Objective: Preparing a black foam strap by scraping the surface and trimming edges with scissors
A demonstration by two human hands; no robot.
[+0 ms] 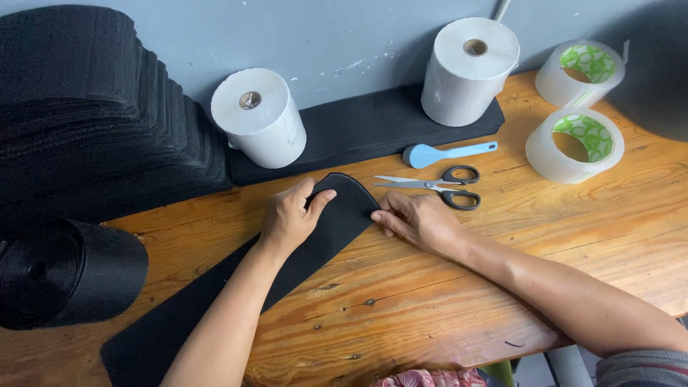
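Black felt strip (236, 294) lying slantwise on the bench (502, 258), long axis from near left corner up to its rounded end mid-bench. Left hand (290, 215) flat atop that end, fingers spread; right hand (416, 218) apparently pinching its right edge, beside scissors (437, 185).

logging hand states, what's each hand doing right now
Left hand: open, pressed flat on the black fabric strip.
Right hand: fingers pinching the strip's right edge.
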